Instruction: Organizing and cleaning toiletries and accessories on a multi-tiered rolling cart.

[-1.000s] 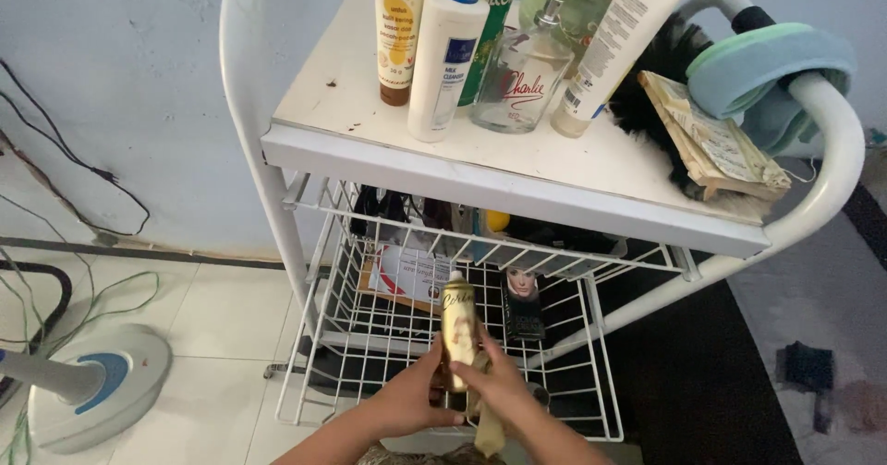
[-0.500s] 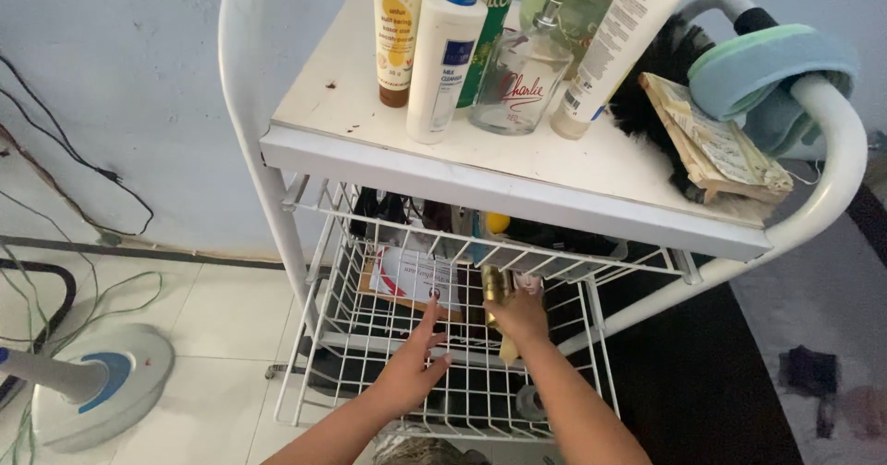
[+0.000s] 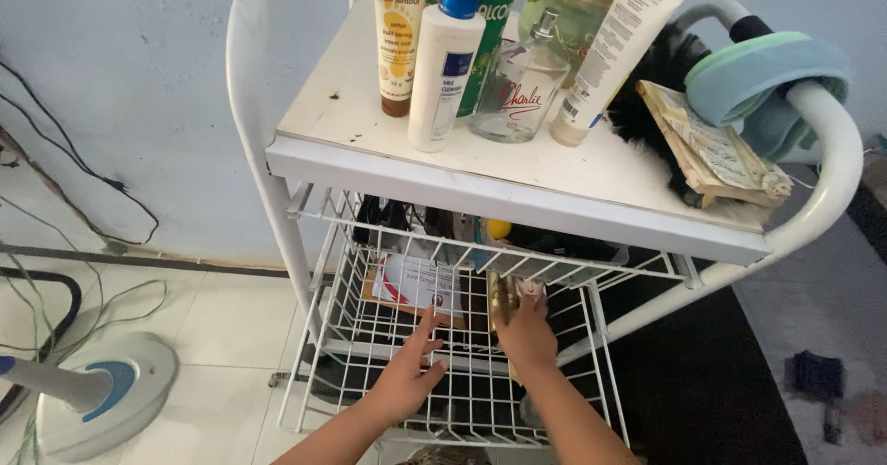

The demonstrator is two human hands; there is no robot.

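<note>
At the far left a white fan base (image 3: 88,393) stands on the tiled floor, well apart from the white trolley (image 3: 268,142), whose top shelf carries a white bottle with a blue cap (image 3: 442,59) and a clear glass perfume bottle (image 3: 519,82). Lower down, the left hand (image 3: 407,373) lies open with fingers spread on the wire basket (image 3: 356,336), holding nothing, near a white and red packet (image 3: 416,280). Just beside it, the right hand (image 3: 527,331) is closed around a gold spray can (image 3: 500,296), upright inside the basket under the middle wire shelf, though the grip is partly hidden by the wires.
</note>
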